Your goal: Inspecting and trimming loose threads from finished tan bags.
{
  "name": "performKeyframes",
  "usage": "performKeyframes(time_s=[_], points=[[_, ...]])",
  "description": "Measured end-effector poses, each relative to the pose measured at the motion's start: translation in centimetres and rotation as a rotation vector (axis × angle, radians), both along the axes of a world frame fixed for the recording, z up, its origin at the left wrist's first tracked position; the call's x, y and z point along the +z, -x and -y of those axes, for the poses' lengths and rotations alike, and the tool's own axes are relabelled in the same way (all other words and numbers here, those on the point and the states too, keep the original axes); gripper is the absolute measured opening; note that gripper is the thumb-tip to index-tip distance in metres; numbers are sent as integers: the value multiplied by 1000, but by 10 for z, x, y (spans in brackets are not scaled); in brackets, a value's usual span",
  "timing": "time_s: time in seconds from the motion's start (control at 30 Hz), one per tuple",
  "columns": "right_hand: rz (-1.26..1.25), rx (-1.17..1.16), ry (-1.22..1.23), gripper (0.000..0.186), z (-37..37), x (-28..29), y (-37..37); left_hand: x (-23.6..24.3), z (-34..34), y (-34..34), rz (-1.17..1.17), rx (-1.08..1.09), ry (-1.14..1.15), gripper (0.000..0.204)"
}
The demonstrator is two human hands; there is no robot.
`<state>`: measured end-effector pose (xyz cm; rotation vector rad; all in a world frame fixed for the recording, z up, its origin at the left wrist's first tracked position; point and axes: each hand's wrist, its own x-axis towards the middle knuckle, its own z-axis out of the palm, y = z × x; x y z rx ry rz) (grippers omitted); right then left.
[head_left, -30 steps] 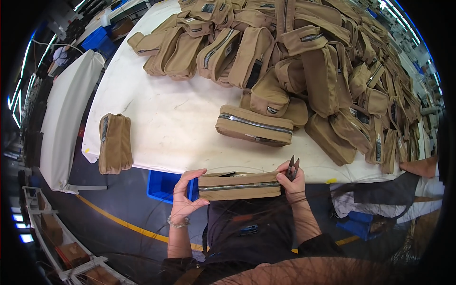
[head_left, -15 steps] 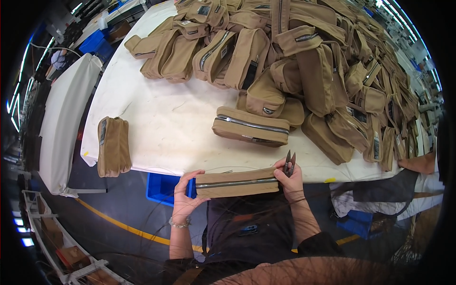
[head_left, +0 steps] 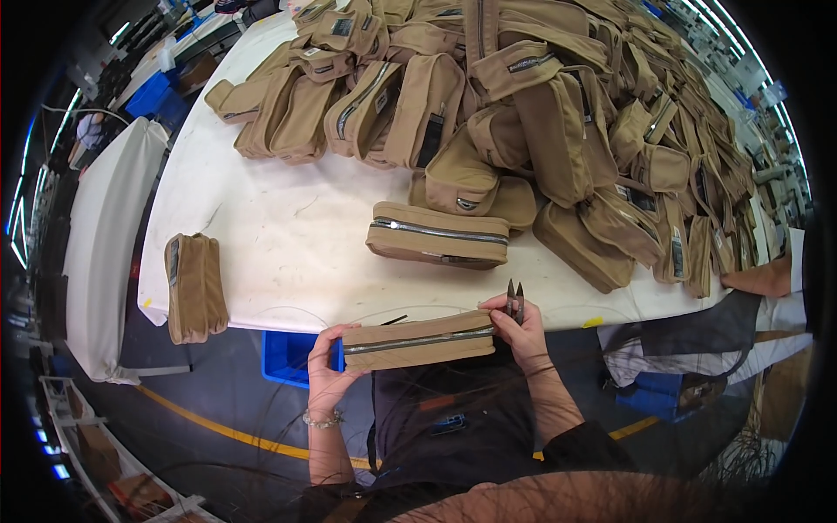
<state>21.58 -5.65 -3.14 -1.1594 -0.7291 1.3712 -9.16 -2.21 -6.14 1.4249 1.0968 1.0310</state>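
Note:
A tan zippered pouch (head_left: 418, 347) is held level in front of my body, at the table's near edge, its zipper facing up toward me. My left hand (head_left: 328, 370) grips its left end. At the right end, my right hand (head_left: 526, 342) pinches the pouch's corner and also keeps dark thread snips (head_left: 514, 303), blades pointing up and away. A thin dark strip (head_left: 395, 320) sticks out beyond the pouch's far side. Just past it, another tan pouch (head_left: 436, 237) lies on the table with its zipper showing.
A big heap of tan pouches (head_left: 558, 131) covers the far and right parts of the white table (head_left: 279, 218). One pouch (head_left: 196, 288) stands at the left edge. Below the table is a blue bin (head_left: 286, 359). Another person's arm (head_left: 757, 277) rests at the right edge.
The held pouch has tilted slightly, its right end now higher. The snips have turned more upright in my right hand. The whole view has shifted a little.

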Motion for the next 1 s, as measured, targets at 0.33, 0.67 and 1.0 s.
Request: performKeyframes(time_s=[0.33,0.67,1.0], points=[[165,235,-120,18,6,14,-2,-39,8,14,613,162,232,67],[218,284,-264,18,5,22,12,-57,10,21,712,156,237,65],[163,275,-214,17,5,23,13,-56,9,19,731,120,219,62]])
